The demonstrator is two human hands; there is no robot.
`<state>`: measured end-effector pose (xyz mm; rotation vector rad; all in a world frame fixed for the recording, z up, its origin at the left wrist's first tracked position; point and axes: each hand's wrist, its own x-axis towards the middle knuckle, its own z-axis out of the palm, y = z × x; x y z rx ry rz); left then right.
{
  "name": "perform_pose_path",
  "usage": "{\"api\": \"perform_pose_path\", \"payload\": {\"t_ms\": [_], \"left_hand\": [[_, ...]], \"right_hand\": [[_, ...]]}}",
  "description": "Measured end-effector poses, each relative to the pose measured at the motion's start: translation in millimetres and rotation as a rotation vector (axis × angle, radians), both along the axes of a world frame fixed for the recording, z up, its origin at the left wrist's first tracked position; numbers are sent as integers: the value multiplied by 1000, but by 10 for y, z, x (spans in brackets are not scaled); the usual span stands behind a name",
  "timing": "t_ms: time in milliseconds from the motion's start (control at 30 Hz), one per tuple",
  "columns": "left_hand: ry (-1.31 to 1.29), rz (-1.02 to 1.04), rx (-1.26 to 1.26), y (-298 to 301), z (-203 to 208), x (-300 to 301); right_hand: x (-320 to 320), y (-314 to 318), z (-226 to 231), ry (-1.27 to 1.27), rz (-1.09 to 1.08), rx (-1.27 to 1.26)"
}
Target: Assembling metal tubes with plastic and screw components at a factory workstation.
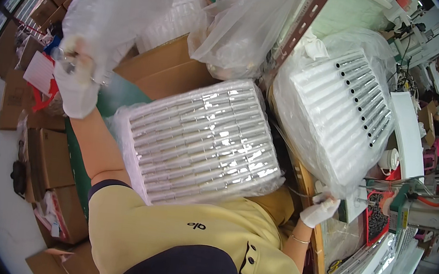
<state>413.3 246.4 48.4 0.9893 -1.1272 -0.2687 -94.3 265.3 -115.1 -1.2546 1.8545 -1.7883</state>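
My left hand point(79, 77), in a white glove with bare fingertips, is raised at the far left, smeared by motion. Its fingers are curled round something shiny and metallic that I cannot make out, beside a hanging clear plastic bag point(118, 1). In front of my body lies a tray of silvery tubes point(203, 140) in rows, wrapped in clear plastic. To its right a white ridged foam tray point(321, 102) sits in another plastic bag point(333, 180), with several shiny tubes point(368, 94) along one side. My gloved right hand point(320, 210) closes on that bag's near corner.
An open cardboard box point(168, 66) stands behind the wrapped tray. Cardboard boxes point(54, 159) are stacked at left. On the right are a red bin of dark small parts point(377, 220), yellow-handled scissors point(334, 266), stacked white panels point(367, 267) and a wooden edge point(319, 251).
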Motion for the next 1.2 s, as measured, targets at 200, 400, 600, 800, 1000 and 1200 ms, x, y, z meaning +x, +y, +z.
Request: {"api": "perform_pose_path", "payload": {"t_ms": [200, 400, 600, 800, 1000, 1200], "left_hand": [[-718, -672, 239, 324, 242, -1387], [-737, -1034, 534, 424, 209, -2455], [-990, -1122, 472, 581, 166, -2834], [-988, -1171, 427, 673, 76, -3044], [-177, -1209, 330, 966, 57, -2443], [147, 212, 57, 755, -260, -1498]], "right_hand": [[286, 141, 925, 415, 585, 145], [679, -52, 1390, 886, 775, -166], [719, -158, 939, 497, 825, -444], [551, -100, 1117, 531, 869, -493], [253, -126, 1101, 479, 256, -595], [11, -155, 819, -999, 768, -352]]}}
